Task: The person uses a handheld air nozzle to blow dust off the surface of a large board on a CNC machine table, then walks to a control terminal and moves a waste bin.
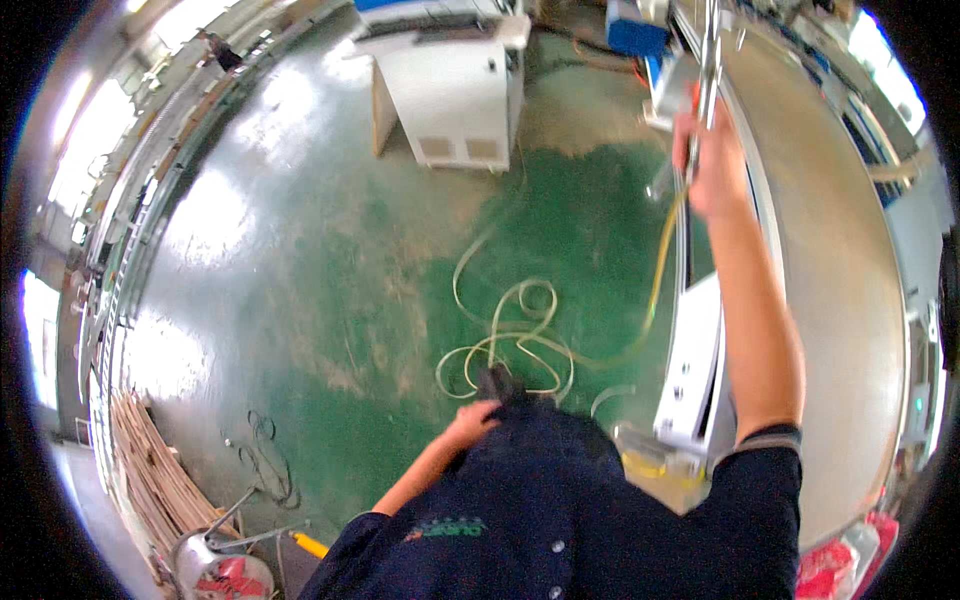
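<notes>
My right hand (pixel 715 165) is stretched far forward, its fingers wrapped round what looks like an air blow gun (pixel 710 75) with a long shiny metal tube and a bit of red at the grip. A yellowish air hose (pixel 664 255) hangs from below that hand and runs down to loose coils on the floor. Close to the front of my dark shirt is my left hand (pixel 472 424); blur and its small size hide how the fingers lie. Beside my right arm lies a long tan panel surface (pixel 835 290) with a pale edge.
A white cabinet (pixel 450 100) stands ahead on the green floor (pixel 340 270). Hose loops (pixel 530 335) lie just before me. Wooden strips (pixel 165 475) are stacked at left, near a metal container (pixel 225 575). A white box (pixel 692 360) stands under the panel's edge. Far left is another person (pixel 220 52).
</notes>
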Tool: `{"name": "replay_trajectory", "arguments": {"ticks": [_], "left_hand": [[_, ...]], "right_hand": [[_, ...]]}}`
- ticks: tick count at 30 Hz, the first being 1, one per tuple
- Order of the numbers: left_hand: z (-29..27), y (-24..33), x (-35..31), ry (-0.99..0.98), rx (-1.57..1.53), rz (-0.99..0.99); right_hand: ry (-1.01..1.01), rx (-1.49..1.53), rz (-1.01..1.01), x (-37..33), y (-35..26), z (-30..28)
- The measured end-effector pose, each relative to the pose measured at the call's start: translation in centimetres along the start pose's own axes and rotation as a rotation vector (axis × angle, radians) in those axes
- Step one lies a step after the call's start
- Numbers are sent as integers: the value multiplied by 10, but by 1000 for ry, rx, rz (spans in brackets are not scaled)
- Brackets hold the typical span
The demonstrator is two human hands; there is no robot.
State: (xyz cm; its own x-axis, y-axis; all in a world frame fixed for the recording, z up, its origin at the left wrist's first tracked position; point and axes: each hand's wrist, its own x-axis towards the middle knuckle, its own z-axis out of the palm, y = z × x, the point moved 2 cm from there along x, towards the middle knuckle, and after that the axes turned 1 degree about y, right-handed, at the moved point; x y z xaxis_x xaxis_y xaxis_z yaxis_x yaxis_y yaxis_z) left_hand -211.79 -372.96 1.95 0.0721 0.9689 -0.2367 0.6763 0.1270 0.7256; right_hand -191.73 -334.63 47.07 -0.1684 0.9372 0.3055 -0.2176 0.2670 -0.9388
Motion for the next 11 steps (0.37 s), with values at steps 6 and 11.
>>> {"name": "replay_trajectory", "arguments": {"ticks": [6,11], "left_hand": [[-14,-46,117,-222,2,-97],[-95,-35,233,-351,53,-144]], "right_hand": [[44,-120,318,34,156,-14],[121,-260,647,61,287,-25]]}}
